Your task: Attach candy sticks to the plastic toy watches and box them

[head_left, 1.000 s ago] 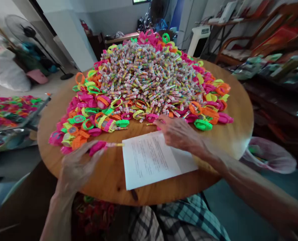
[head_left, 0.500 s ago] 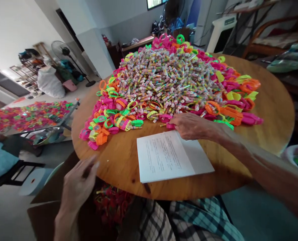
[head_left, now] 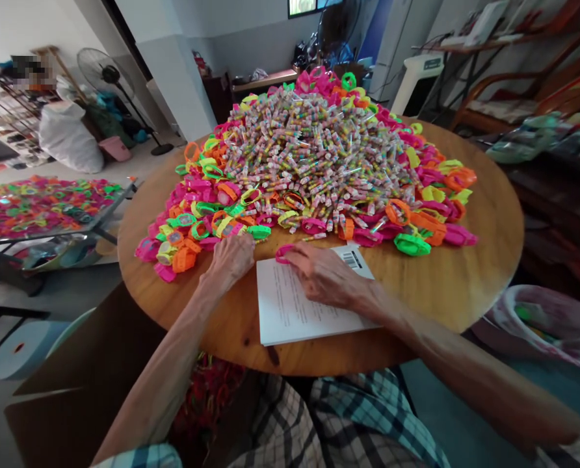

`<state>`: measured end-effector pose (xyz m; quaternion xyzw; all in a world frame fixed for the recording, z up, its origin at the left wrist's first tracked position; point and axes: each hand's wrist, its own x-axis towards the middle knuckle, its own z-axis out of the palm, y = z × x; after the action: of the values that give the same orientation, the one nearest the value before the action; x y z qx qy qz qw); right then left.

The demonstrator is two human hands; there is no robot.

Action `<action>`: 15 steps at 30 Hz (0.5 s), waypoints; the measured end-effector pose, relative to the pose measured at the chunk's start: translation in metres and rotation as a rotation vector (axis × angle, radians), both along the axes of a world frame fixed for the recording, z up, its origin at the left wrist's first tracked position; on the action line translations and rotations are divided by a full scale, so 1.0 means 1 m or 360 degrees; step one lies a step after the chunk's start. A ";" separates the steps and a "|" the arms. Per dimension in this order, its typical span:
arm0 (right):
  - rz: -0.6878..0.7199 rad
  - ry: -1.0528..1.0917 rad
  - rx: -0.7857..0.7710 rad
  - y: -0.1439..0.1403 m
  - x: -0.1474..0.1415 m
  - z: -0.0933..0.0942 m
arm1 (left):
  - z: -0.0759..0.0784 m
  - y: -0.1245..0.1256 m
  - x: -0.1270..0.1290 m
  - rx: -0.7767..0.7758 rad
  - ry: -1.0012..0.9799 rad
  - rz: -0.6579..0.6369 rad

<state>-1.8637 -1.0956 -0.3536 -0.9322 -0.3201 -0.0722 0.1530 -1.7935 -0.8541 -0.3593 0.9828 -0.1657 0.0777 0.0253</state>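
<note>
My right hand point(head_left: 326, 276) pinches a bright pink toy watch point(head_left: 284, 253) by its band, just above the top edge of a stack of printed white sheets point(head_left: 283, 312). At the front left rim of the heap is my left hand point(head_left: 234, 260), its fingers bent and closed; the fingertips touch the end of a small wrapped candy tube or lie beside it, and what they hold is hidden. A mound of candy tubes in clear wrappers point(head_left: 314, 149) covers the middle of the round wooden table point(head_left: 446, 286). Pink, orange, yellow and green toy watches point(head_left: 185, 257) ring it.
Below the table's front left edge, an open cardboard box point(head_left: 90, 357) contains more coloured watches. Another table at the left bears a spread of them point(head_left: 41, 208). A lined bin point(head_left: 509, 309) stands at the right. Behind are a standing fan point(head_left: 109, 75) and a wooden chair point(head_left: 495, 97).
My left hand has moved up and right from beside the table to the heap's edge. My right hand has drawn back left over the sheets with a pink toy watch. The view has shifted.
</note>
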 end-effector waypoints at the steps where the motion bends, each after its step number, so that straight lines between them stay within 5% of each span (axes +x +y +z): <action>1: 0.0000 -0.0010 0.0124 -0.004 0.003 -0.001 | 0.000 0.003 -0.001 -0.0033 -0.0017 -0.0035; 6: -0.0141 -0.0039 0.0836 -0.016 0.022 -0.001 | 0.013 0.004 -0.010 -0.0446 -0.0134 -0.0494; 9: -0.0095 0.0419 0.1289 -0.018 0.034 0.003 | 0.025 -0.016 -0.015 -0.0543 -0.0076 -0.0725; 12: 0.0021 0.0874 0.1613 -0.020 0.039 0.008 | 0.040 -0.043 -0.023 -0.0607 -0.0020 -0.0768; 15: -0.0076 0.0881 0.1830 -0.021 0.036 0.012 | 0.056 -0.061 -0.025 -0.0573 0.0010 -0.0761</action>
<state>-1.8277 -1.1162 -0.3412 -0.6922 -0.1580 0.0075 0.7042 -1.8183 -0.9148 -0.3031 0.8957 -0.3761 0.0946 0.2173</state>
